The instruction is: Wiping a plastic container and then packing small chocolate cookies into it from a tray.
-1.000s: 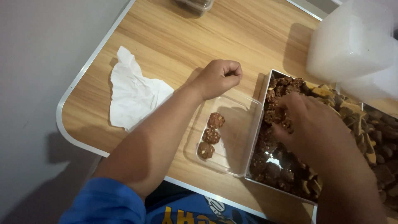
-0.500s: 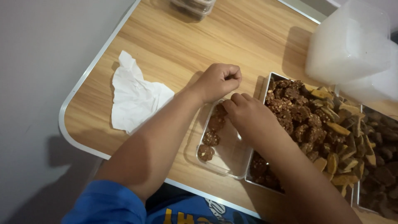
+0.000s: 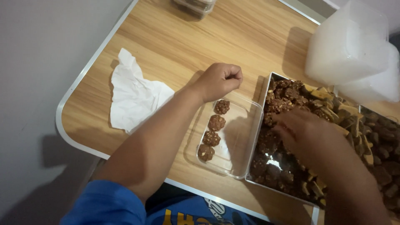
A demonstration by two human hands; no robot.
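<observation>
Head view: hands (image 3: 306, 129) beside container (image 3: 246, 137) rim.

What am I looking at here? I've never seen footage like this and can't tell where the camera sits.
The camera is worn on a person's head and looks down at their two bare hands over a wooden table. The left hand is a loose fist resting at the far end of a clear box holding four cookies in a row. The right hand reaches into a metal tray heaped with brown cookies; it is blurred, so any grip is unclear. A crumpled tissue lies to the left, and white tubs stand behind the tray.
</observation>
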